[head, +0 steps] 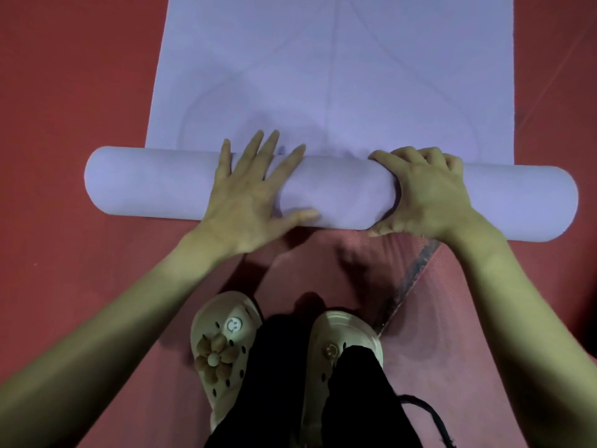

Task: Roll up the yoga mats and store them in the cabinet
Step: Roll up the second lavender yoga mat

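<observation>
Two beige clogs (255,360) with charm fittings stand nearest the camera on the red floor (64,92), below dark trouser legs (290,383), with a black cord (426,415) lying beside the right one. Beyond them the lilac yoga mat (332,76) is part-rolled, its roll (336,189) lying crosswise on the floor and the unrolled length running away from the camera. Left hand (248,192) rests flat on the roll, fingers straight and spread wide; right hand (426,195) grips the roll, fingers curled over its far side and thumb under the near side.
</observation>
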`<state>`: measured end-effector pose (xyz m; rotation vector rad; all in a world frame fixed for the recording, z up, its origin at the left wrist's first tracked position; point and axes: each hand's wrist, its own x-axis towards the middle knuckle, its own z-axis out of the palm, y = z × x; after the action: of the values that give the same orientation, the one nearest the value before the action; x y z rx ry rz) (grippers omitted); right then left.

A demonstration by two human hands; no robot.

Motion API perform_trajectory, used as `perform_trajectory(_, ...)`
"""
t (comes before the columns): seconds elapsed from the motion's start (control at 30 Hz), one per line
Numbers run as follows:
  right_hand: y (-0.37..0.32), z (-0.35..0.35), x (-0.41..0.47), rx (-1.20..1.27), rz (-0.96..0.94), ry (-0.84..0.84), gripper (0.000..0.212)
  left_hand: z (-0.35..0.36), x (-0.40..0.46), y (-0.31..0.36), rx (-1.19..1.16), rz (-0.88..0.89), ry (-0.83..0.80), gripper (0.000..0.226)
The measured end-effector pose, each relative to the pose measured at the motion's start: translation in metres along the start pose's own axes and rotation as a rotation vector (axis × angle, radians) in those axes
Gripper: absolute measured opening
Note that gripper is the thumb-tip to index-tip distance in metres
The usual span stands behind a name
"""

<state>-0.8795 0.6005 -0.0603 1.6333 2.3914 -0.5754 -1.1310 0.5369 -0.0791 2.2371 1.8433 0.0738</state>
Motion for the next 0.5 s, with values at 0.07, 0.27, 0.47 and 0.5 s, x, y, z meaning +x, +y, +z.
perform_trajectory(0.07,0.000,-0.003,0.003,0.014,-0.023,-0.020,0.116,-0.001,0.010,0.000,0.012,-0.030,-0.005,0.082)
perform_trajectory(0.27,-0.009,0.011,-0.002,0.119,-0.014,0.167,0.086,-0.007,0.047,-0.009,0.031,-0.090,-0.090,0.080)
perform_trajectory(0.47,-0.010,0.027,0.030,-0.071,0.049,0.458,0.068,-0.009,0.061,-0.011,0.057,-0.087,-0.007,0.081)
perform_trajectory(0.5,-0.010,0.025,0.038,-0.094,0.057,0.469,0.069,-0.008,0.058,-0.009,0.041,-0.097,0.019,0.079)
